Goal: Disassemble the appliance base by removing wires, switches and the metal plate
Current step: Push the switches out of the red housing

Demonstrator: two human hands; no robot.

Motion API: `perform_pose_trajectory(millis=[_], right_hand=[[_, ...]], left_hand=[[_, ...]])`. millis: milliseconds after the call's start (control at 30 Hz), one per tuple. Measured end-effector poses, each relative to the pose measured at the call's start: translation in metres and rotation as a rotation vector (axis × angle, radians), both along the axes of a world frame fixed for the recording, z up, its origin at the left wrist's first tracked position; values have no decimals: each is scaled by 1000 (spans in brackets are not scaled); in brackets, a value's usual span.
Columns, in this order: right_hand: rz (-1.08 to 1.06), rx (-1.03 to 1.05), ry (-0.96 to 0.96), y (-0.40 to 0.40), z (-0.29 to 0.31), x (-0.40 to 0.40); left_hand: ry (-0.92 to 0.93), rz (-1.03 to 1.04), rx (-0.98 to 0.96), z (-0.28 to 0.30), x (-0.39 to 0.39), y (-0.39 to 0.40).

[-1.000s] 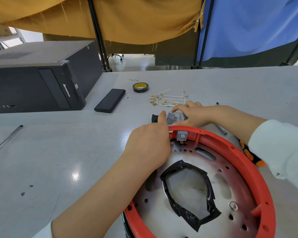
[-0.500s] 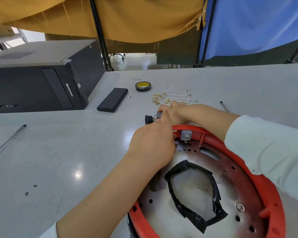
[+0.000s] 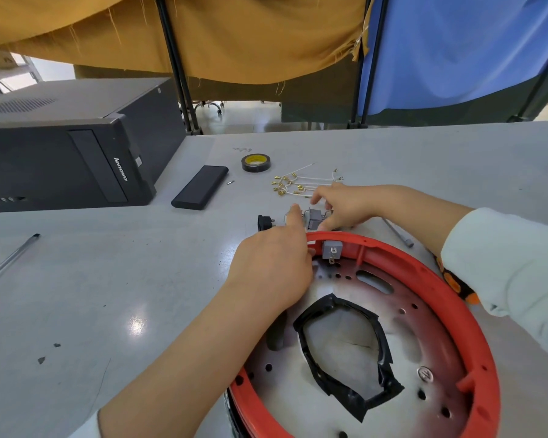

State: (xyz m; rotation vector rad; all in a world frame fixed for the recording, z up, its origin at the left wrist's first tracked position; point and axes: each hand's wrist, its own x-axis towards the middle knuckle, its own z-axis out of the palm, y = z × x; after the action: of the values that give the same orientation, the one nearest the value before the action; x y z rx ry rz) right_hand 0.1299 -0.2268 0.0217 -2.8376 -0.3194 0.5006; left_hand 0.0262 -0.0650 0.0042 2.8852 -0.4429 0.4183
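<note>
Head view: the red appliance base (image 3: 475,314) lies flat on the tabletop (image 3: 108,279), one grey switch (image 3: 332,250) left on its far rim. The left hand (image 3: 272,267) rests on that rim just beside the switch, fingers hidden. Beyond the rim, the right hand (image 3: 345,205), fingers loosely spread, touches removed switches (image 3: 314,218). The left hand is nearer.
</note>
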Motion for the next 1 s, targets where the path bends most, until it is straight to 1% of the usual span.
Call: perform_pose_trajectory(millis=[100, 200, 333, 467, 533, 600, 667, 700, 767, 833, 933, 1000], right_hand=[[20, -6, -64, -6, -3, -2], [19, 12, -73, -11, -3, -3], [21, -49, -110, -22, -2, -5], [14, -18, -139, -28, 1, -14], [4, 57, -234, -26, 7, -25], [-21, 234, -300, -22, 15, -42], [-38, 362, -284, -18, 20, -64], [-25, 367, -259, -16, 21, -75], [30, 293, -211, -13, 19, -94], [77, 204, -221, -10, 15, -109], [97, 160, -288, -5, 14, -119], [106, 128, -269, -1, 16, -120]], left_hand=[[9, 0, -7, 0, 0, 0], [11, -5, -9, 0, -1, 0], [21, -4, 8, 1, -1, 1], [59, -12, 43, 4, -2, 1], [81, -12, 54, 7, -4, 3], [115, 10, 37, 10, -4, 4], [145, 45, 24, 13, -5, 5], [153, 66, 24, 14, -5, 5], [160, 99, 26, 16, -5, 5], [167, 103, 37, 16, -6, 4], [169, 44, 68, 15, -9, 6], [179, 10, 83, 16, -12, 12]])
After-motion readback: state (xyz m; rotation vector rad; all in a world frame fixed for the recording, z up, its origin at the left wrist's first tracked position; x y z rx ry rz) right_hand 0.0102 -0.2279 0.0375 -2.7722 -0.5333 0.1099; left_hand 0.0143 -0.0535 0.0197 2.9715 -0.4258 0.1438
